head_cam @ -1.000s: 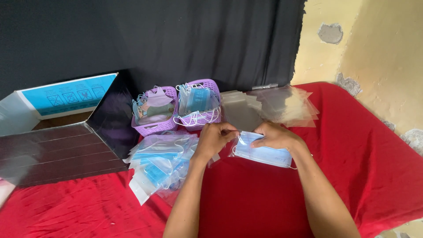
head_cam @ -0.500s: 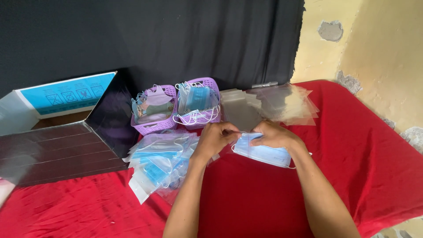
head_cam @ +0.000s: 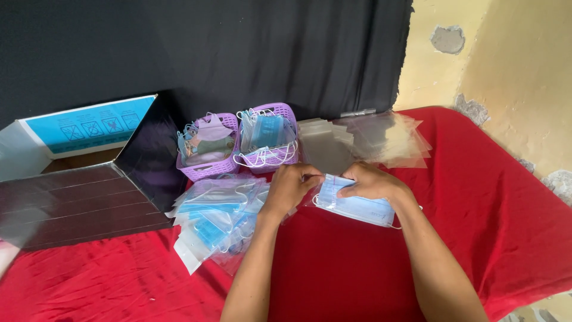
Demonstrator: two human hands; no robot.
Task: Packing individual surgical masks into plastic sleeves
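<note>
A light blue face mask [head_cam: 357, 207] lies on the red tablecloth [head_cam: 488, 203] in front of me. My right hand [head_cam: 372, 182] rests on top of the mask and grips its upper left part. My left hand [head_cam: 292, 185] is curled at the mask's left end, with its fingers pinching the edge or ear loop there. To the left of my left arm sits a loose pile of masks in clear bags [head_cam: 217, 214].
Two purple baskets, the left basket [head_cam: 208, 149] and the right basket [head_cam: 268, 140], hold masks at the back. A stack of clear plastic bags [head_cam: 372, 140] lies behind my hands. An open cardboard box [head_cam: 77, 173] with a blue flap stands at the left. A black cloth hangs behind.
My hands and the mask have barely shifted; the fingers of both hands work slightly at the mask's left end.
</note>
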